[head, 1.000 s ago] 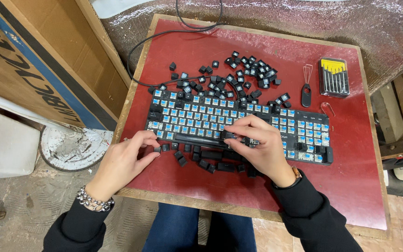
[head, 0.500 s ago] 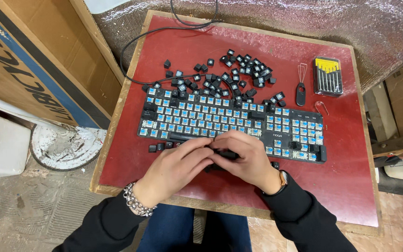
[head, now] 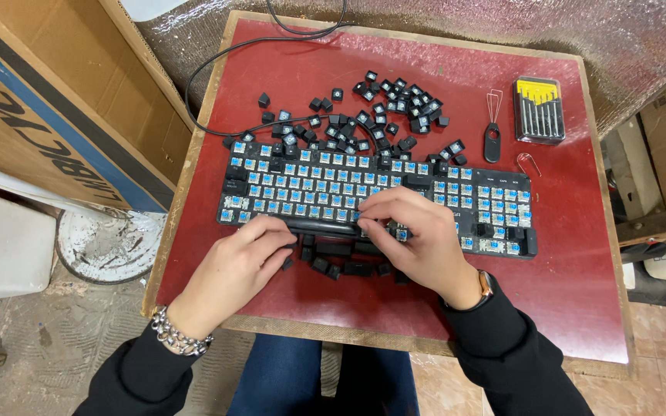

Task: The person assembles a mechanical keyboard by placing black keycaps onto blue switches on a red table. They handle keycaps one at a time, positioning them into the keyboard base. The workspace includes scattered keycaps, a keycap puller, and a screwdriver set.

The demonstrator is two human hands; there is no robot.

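Keyboard [head: 379, 196], keycaps mostly stripped, blue switches bared, mid-bench toward the near edge. Left hand [head: 233, 270] and right hand [head: 418, 239]: fingers curled onto long black spacebar [head: 321, 225] at its front row, grip closed on it. Loose keycaps [head: 379, 115] heaped behind.

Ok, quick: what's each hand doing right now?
Left hand: fingers curled on the long black keycap at the keyboard front edge.
Right hand: fingers pinching that keycap's right end.
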